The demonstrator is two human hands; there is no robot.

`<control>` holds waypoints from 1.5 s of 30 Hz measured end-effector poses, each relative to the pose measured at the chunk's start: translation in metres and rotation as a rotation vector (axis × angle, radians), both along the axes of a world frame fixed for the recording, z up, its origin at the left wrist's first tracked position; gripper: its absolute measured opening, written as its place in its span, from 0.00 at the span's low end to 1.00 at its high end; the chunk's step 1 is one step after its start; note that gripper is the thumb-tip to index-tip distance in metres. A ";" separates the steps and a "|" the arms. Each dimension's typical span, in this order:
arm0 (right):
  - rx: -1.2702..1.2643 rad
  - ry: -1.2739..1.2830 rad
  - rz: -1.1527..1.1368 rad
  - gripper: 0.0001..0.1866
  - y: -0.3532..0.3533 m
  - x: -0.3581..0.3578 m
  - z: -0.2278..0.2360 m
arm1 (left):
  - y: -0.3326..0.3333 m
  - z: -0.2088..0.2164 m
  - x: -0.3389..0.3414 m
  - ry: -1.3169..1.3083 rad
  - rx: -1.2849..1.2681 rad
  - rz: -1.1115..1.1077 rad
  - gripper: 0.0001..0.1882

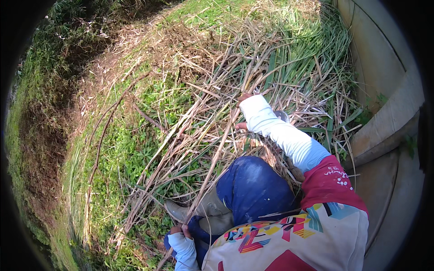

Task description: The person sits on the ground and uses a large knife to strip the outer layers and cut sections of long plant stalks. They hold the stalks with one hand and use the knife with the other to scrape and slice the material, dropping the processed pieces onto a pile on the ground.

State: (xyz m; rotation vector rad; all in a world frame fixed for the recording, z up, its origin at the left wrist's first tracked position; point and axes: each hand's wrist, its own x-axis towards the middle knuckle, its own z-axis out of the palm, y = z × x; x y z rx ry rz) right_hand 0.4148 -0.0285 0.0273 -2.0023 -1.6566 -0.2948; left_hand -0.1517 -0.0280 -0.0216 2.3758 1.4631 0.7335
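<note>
My left hand (184, 231) clamped on long dry stalk (219, 149); right hand (243, 112) farther up along it, grip unclear. Seemingly partway: nearby stalks (167, 153) roughly aligned, litter (289, 58) beyond right hand tangled.

small white letters (336, 172) and a number (333, 168) stand on the red right sleeve (319, 182).
</note>
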 end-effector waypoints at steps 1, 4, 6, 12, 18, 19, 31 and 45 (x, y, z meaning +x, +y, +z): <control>-0.105 -0.030 -0.047 0.41 0.007 0.004 0.005 | -0.001 -0.002 0.000 -0.009 0.041 -0.015 0.08; 0.023 -0.213 -0.015 0.41 0.007 0.008 0.018 | -0.001 0.000 -0.002 -0.013 0.099 -0.053 0.07; -0.050 -0.220 -0.030 0.41 0.007 0.011 0.025 | -0.002 0.003 0.001 -0.021 0.145 -0.061 0.06; -0.259 -0.188 -0.073 0.42 0.001 0.022 0.044 | -0.004 0.008 0.001 0.021 0.212 -0.095 0.05; 0.047 -0.225 0.076 0.40 -0.001 0.023 0.028 | -0.004 0.006 0.000 0.025 0.214 -0.083 0.07; 0.053 -0.204 0.071 0.39 -0.001 0.019 0.030 | -0.003 0.007 0.001 0.011 0.225 -0.081 0.07; -0.319 -0.110 -0.306 0.35 0.022 -0.032 0.076 | 0.027 0.004 0.013 0.017 0.131 0.045 0.06; -0.304 -0.063 0.193 0.10 -0.009 -0.118 0.020 | 0.081 0.057 0.078 0.022 -0.201 0.058 0.18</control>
